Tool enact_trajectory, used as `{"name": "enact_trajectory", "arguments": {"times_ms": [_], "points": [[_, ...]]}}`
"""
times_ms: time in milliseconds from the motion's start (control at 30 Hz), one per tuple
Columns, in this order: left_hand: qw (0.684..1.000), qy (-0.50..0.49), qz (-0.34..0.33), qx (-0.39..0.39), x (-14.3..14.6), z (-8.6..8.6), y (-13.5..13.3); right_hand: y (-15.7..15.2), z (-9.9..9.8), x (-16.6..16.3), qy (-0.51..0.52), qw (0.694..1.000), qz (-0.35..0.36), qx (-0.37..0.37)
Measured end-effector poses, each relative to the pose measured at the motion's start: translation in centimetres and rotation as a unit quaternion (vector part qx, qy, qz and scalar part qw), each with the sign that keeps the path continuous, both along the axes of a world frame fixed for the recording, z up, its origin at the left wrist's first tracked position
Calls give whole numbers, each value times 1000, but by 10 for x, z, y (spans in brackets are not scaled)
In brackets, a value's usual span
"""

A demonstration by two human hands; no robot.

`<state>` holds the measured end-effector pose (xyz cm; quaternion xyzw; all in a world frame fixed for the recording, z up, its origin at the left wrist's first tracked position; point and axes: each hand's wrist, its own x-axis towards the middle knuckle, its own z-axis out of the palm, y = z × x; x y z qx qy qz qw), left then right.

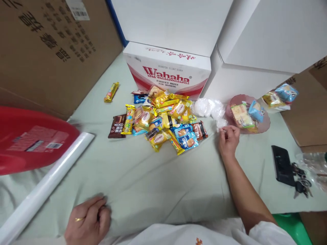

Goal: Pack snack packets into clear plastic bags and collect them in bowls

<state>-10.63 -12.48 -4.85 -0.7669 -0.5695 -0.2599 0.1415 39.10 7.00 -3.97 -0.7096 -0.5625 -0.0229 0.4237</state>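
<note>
My right hand (pixel 229 141) is closed in a pinch at the near end of a crumpled clear plastic bag (pixel 211 109), beside the pink bowl. My left hand (pixel 88 219), with a gold ring on one finger, rests as a loose fist near the table's front edge, with nothing visible in it. Between and beyond the hands lies a heap of wrapped snacks (pixel 163 120) in yellow, blue and brown packets. A brown cocoa packet (pixel 117 126) is at its left side. One yellow packet (pixel 111 92) lies apart, farther back. The pink bowl (pixel 265 127) holds a few wrapped snacks.
A Wahaba-style white and red carton, printed Wahaha (pixel 168 73), stands behind the heap. Large white boxes (pixel 258 81) rise behind. At left are a cardboard box (pixel 51 61), a red container (pixel 33 139) and a white roll (pixel 48 183). A phone (pixel 282 165) and keys (pixel 302 182) lie right.
</note>
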Motion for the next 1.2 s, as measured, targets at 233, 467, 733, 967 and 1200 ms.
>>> {"name": "enact_trajectory", "arguments": {"times_ms": [233,467,733,967,1200], "points": [[998,52,-10,-14,-3,0,3,-2,11,1,-14,1000,13,-18],[995,33,25,-86,-2,-2,-1,-7,8,12,-37,999,-3,25],[994,39,15,-99,5,4,-2,-5,5,13,-66,996,36,51],[997,15,-17,-73,11,13,-3,0,-12,17,-137,989,46,-43],[994,-80,-33,-63,6,12,-3,-3,-12,4,-242,962,-15,-128]]}}
